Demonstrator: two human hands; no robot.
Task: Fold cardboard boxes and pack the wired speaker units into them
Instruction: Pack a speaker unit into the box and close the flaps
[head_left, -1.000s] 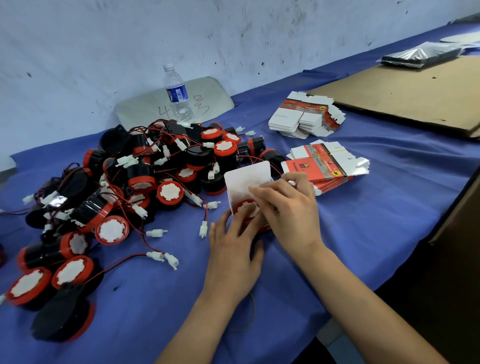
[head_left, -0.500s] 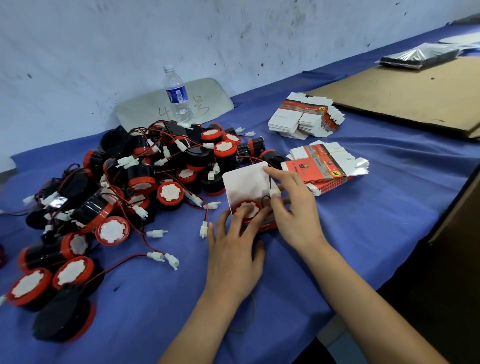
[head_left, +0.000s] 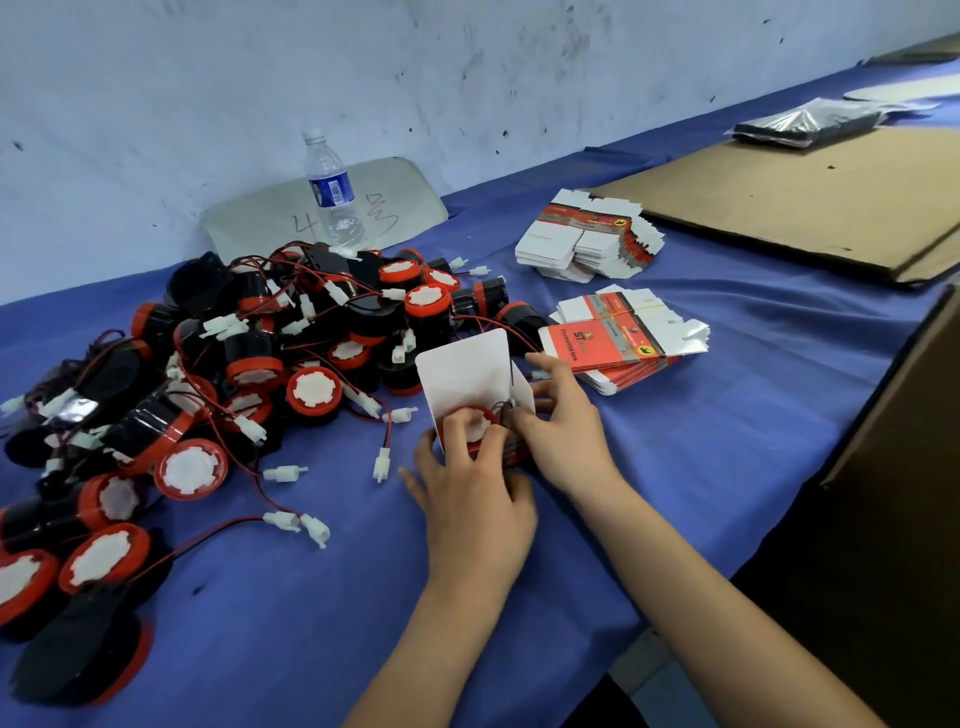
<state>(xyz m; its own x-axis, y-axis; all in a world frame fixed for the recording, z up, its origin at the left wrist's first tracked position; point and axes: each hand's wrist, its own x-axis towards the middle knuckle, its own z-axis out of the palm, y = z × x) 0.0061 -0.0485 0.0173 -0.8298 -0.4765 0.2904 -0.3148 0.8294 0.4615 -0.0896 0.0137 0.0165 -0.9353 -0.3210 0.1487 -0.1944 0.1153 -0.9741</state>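
Note:
A small folded cardboard box (head_left: 467, 371) stands on the blue cloth with its white lid flap raised. A red-rimmed speaker unit (head_left: 475, 422) sits inside its mouth. My left hand (head_left: 475, 499) grips the box from the near side, fingers over the speaker. My right hand (head_left: 558, 423) holds the box's right edge and pinches the dark wire at the opening. A big pile of black and red wired speaker units (head_left: 249, 364) lies to the left. Two stacks of flat unfolded boxes lie behind: a near stack (head_left: 618, 340) and a far stack (head_left: 587, 236).
A water bottle (head_left: 332, 192) stands by the wall in front of a grey board (head_left: 405, 202). A large flat brown cardboard sheet (head_left: 810, 202) lies at the right rear, with a dark plastic packet (head_left: 805, 122) beyond. A brown carton edge (head_left: 893, 395) rises at the right.
My right hand slid from on top of the speaker to the box's right side. The white lid flap now stands clear and upright. The left hand stayed on the box.

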